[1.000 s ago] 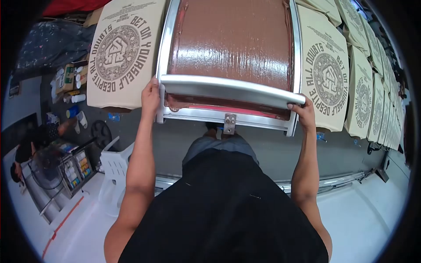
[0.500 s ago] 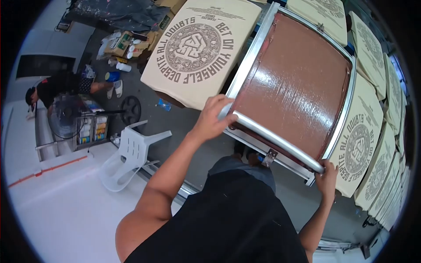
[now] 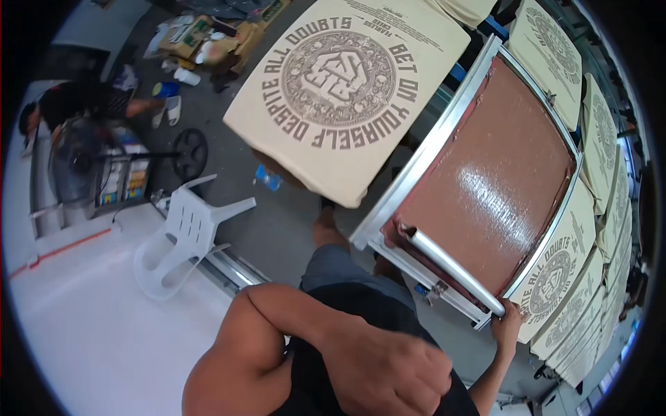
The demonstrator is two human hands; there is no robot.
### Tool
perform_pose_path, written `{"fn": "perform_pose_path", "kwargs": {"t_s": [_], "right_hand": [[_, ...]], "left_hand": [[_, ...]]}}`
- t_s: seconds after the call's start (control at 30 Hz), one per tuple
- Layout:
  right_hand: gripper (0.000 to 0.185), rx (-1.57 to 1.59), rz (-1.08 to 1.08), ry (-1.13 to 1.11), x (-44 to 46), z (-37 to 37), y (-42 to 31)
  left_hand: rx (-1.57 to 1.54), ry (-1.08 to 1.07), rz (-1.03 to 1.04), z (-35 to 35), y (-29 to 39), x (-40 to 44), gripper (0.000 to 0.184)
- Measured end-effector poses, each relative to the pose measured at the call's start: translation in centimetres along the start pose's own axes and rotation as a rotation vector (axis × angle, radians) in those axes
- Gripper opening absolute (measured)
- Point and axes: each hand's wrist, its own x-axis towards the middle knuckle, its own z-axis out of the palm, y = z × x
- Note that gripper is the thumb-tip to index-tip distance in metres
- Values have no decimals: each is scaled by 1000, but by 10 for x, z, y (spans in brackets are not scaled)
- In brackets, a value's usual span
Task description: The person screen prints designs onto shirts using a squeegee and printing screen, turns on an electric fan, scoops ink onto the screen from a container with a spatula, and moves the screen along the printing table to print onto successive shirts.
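Note:
My left hand is curled into a fist in front of my black shirt, back of the hand up; whatever its fingers hold, if anything, is hidden. At the near end of the screen-printing frame, my right hand is closed around the right end of a squeegee with a silver metal handle. The squeegee lies across the near edge of the frame, its left end free. Glossy brown ink or mesh fills the frame. A cream printed T-shirt lies on a board left of the frame.
More printed cream shirts line the right side on boards. A white plastic chair stands at left beside a white surface. Farther left are a fan, a bending person, and cardboard boxes with bottles.
My left hand has let go of the frame and squeegee and come back to my chest. The right hand keeps its hold. The view has shifted, so the frame sits lower and farther right.

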Motion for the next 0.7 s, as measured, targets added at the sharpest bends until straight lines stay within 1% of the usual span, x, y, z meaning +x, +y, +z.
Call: {"fn": "perform_pose_path", "kwargs": {"t_s": [0.03,0.1,0.13,0.17,0.23,0.27,0.37,0.43,0.47,0.5,0.57,0.6,0.63,0.67,0.7], "right_hand": [[35,-11,26,4,-1,2,0],[33,-80,162,33,0,10,-7],[33,-86,237,2,2,11,-13],[23,-86,230,48,1,13,-19],[25,-123,309,39,2,10,-31],[28,-120,373,-45,6,3,-36],[33,-130,386,-23,7,7,-33],[34,-150,394,-29,11,4,-37],[28,-20,414,-105,13,5,-20],[28,-14,417,-125,20,8,-28],[24,-199,441,-126,19,3,-35],[24,-214,435,-119,16,7,-26],[24,-214,440,-133,18,6,-29],[24,-225,458,-154,20,5,-31],[25,-237,476,-177,20,4,-34]], "left_hand": [[75,178,44,-19,1,-10,24],[241,551,87,-57,3,-31,23],[150,589,58,-76,7,-38,23],[54,574,24,-82,10,-44,23],[-139,555,-49,-93,17,-57,24],[-331,676,-106,-100,19,-59,25],[-694,764,-205,-122,19,-73,27],[-847,695,-218,-145,15,-75,26],[-904,674,-224,-158,12,-74,26],[-929,196,-211,-180,8,-68,24],[-955,-246,-191,-183,10,-72,23],[-1066,-10,-154,-166,15,-85,22],[-1169,232,-118,-166,13,-89,22],[-1181,237,-123,-166,11,-94,22],[-1078,91,-101,-167,9,-101,23]]}}
